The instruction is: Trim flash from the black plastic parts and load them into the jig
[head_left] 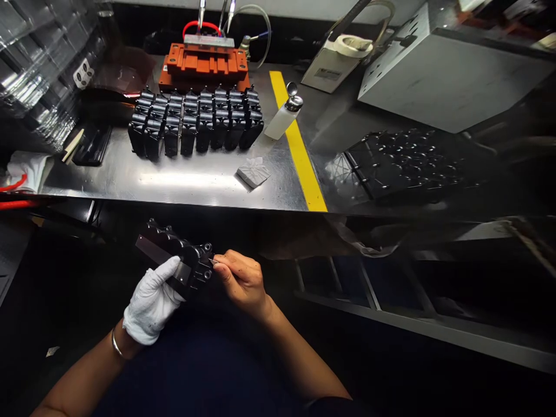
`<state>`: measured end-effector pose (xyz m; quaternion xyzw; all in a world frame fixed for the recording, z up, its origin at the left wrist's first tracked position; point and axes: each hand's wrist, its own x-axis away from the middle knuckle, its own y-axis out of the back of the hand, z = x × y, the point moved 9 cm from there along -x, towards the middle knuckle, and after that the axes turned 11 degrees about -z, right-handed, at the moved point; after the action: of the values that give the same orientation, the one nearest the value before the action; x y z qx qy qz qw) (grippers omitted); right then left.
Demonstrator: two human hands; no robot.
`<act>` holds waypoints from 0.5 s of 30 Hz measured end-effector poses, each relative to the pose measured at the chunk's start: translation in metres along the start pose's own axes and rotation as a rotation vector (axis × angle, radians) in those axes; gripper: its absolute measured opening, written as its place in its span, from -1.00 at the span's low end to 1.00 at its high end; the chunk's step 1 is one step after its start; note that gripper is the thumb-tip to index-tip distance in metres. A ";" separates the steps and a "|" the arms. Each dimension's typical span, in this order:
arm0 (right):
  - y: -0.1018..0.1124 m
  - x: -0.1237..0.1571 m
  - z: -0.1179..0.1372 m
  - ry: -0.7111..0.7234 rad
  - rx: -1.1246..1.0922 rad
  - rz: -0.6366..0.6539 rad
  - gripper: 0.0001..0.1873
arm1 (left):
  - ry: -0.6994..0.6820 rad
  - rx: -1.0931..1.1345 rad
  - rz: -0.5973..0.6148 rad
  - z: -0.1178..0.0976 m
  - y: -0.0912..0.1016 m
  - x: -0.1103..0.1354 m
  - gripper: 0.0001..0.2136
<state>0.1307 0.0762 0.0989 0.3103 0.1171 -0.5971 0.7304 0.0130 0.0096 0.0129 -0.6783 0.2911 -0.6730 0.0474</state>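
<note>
- Off the near edge of the table, left of its middle, a black part is held up between two hands.
- The left hand, in a white glove, is closed round the part's near side, its thumb laid over the top; the other fingers are mostly hidden beneath.
- The right hand, bare, has thumb and forefinger pinched together on a thin metal piece, its tip at the ringed end of the part; too small to tell what it is.
- A dark flat strip lies along the part, beside the gloved thumb.
- Toward the table's far edge, a row of black parts stands side by side, just before an orange fixture.
- Nearer the front edge is a folded white cloth.
- Right of the row, an open-capped bottle stands beside a yellow stripe.
</note>
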 end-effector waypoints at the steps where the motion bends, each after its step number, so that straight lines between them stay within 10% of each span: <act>1: 0.000 0.000 0.000 0.001 -0.001 -0.003 -0.82 | -0.007 -0.003 0.006 0.000 -0.001 0.000 -0.63; 15: 0.001 -0.003 -0.003 0.025 -0.001 0.014 -0.81 | -0.057 -0.083 -0.018 -0.002 -0.002 0.002 -0.72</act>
<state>0.1312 0.0801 0.0982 0.3182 0.1243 -0.5879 0.7333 0.0114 0.0112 0.0153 -0.7011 0.3112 -0.6413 0.0216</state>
